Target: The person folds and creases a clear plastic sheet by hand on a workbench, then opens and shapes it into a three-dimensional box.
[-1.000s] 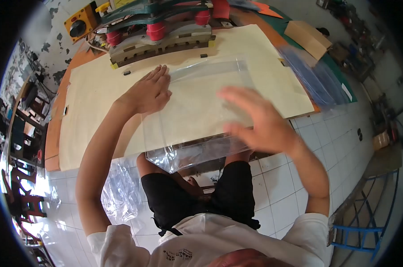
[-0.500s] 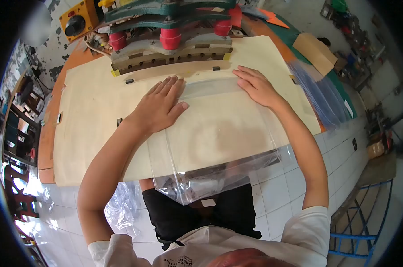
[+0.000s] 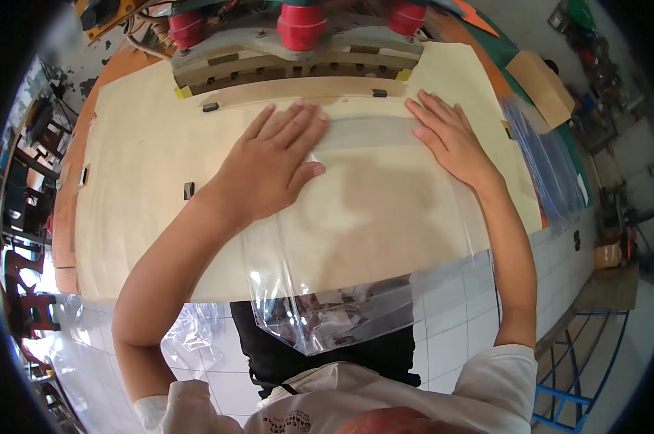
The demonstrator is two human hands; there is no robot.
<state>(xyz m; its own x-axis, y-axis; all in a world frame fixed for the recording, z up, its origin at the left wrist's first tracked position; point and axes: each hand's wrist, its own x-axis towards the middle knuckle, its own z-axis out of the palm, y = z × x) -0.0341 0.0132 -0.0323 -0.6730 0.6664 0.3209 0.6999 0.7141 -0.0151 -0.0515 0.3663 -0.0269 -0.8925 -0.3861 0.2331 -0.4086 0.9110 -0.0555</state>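
Clock: centred on the clear plastic, twelve pointing away from the person.
Crumpled plastic, eight o'clock: down on the white tiles sits a crumpled bundle of clear plastic film point(image 3: 193, 334), partly behind the left forearm.
Cream covering, nine o'clock: the broad, matt, cream-coloured sheet point(image 3: 139, 152) spreads over the orange-brown wooden table point(image 3: 65, 242), a small black block point(image 3: 189, 191) sitting on it.
Left hand, eleven o'clock: here's the left hand point(image 3: 272, 163), palm down, fingers slightly spread and thumb apart, resting over the plastic's far left corner, clamped on nothing.
Machine, just before twelve: a grey metal bar with dark slots point(image 3: 298, 61) stands beyond the fingertips, red cylinders point(image 3: 302, 27) above.
Clear plastic, centre: the flat, transparent plastic sheet or bag point(image 3: 359, 239) lies on the cream covering, its near end drooping over the table edge at six.
Right hand, one o'clock: and there's the change! A second ago the right hand point(image 3: 450, 141) was a blur over the near part; now it rests palm down at the far right corner, fingers straight, pinching nothing. So both far corners look steadied.
Bluish stack, past two o'clock: folded, bluish clear plastic point(image 3: 540, 163) waits below a brown cardboard box point(image 3: 540, 88).
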